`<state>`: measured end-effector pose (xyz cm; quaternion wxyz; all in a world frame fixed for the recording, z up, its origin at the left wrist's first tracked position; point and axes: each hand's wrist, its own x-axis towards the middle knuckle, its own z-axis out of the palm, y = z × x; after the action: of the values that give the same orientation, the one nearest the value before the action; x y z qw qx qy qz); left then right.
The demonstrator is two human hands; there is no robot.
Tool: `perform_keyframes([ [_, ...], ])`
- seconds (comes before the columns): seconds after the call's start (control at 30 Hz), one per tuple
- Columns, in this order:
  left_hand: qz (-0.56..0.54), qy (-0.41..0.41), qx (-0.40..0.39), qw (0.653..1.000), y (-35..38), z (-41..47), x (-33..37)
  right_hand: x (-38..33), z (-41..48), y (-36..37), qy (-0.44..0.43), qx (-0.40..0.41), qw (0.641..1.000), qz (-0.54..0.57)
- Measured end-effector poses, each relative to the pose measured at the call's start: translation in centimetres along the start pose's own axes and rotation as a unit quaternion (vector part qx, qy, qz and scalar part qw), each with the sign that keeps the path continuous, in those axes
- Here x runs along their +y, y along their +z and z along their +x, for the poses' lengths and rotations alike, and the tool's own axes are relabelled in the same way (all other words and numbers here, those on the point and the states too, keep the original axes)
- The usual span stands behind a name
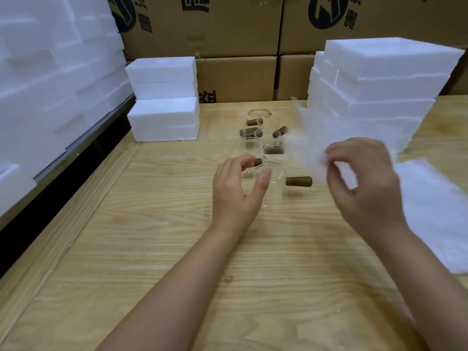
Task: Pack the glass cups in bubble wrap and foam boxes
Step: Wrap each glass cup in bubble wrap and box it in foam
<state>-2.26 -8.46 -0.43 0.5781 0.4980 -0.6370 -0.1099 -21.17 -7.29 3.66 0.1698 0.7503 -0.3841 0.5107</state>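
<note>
Clear glass cup with a brown wooden handle (pixel 276 189) is standing on the pale wooden table (pixel 164 249), just beside the left hand (pixel 233 191), whose loosely spread fingers are gripping nothing. The right hand (pixel 364 183) is pinching a blurred white bubble wrap sheet (pixel 306 143) just right of it, with white foam boxes (pixel 163 117) behind.

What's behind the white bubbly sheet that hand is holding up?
Behind the bubble wrap sheet, pinched by the right hand, stands a stack of foam boxes. Its lower left corner is covered, so what stands there cannot be seen.
</note>
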Motion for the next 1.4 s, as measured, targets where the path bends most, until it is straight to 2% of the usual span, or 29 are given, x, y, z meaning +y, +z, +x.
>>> perform_keyframes([
  [0.07,-0.043,0.031,0.032,0.998,-0.1,-0.1,0.4,-0.7,-0.4,1.0,-0.034,-0.038,0.998,0.02],
  [0.2,-0.084,0.029,-0.002,0.996,0.4,-0.4,1.1,-1.0,-1.4,1.8,-0.038,-0.081,0.995,0.044],
  [0.4,-0.029,-0.011,0.066,0.997,-0.1,0.4,0.6,-0.4,-1.6,1.4,0.011,-0.06,0.994,0.086],
  [0.5,-0.049,-0.039,0.048,0.997,-0.8,1.0,0.3,-0.4,-1.5,1.1,0.022,-0.057,0.989,0.138],
  [0.6,-0.077,-0.005,0.037,0.996,-1.6,2.0,0.6,-0.5,-1.4,0.9,0.028,-0.062,0.981,0.182],
  [0.67,-0.114,-0.009,0.043,0.992,-1.9,2.8,1.2,-0.6,-1.3,0.8,0.062,-0.055,0.973,0.217],
  [0.77,-0.129,-0.03,0.058,0.99,-2.5,3.7,1.7,-0.9,-1.3,1.0,0.17,-0.008,0.948,0.268],
  [0.87,-0.066,-0.045,0.064,0.995,-3.5,4.9,2.5,-0.8,-1.4,1.3,0.251,0.018,0.924,0.289],
  [0.93,-0.023,-0.052,0.06,0.997,-4.3,5.7,3.1,-0.9,-1.5,1.6,0.282,-0.007,0.916,0.285],
  [1.03,0.085,-0.006,0.103,0.991,-6.0,6.9,4.1,-0.7,-1.9,2.5,0.328,-0.069,0.906,0.26],
  [1.1,0.154,0.022,0.145,0.977,-7.4,7.4,4.9,-0.2,-2.3,3.1,0.369,-0.131,0.895,0.215],
  [1.2,0.272,0.024,0.158,0.949,-9.2,7.9,5.7,0.4,-2.7,3.9,0.389,-0.223,0.876,0.176],
  [1.33,0.422,0.051,0.175,0.888,-10.7,7.8,6.9,0.4,-2.6,4.1,0.359,-0.24,0.888,0.155],
  [1.4,0.45,0.049,0.169,0.876,-10.8,7.7,7.4,0.4,-2.6,3.9,0.364,-0.241,0.884,0.169],
])
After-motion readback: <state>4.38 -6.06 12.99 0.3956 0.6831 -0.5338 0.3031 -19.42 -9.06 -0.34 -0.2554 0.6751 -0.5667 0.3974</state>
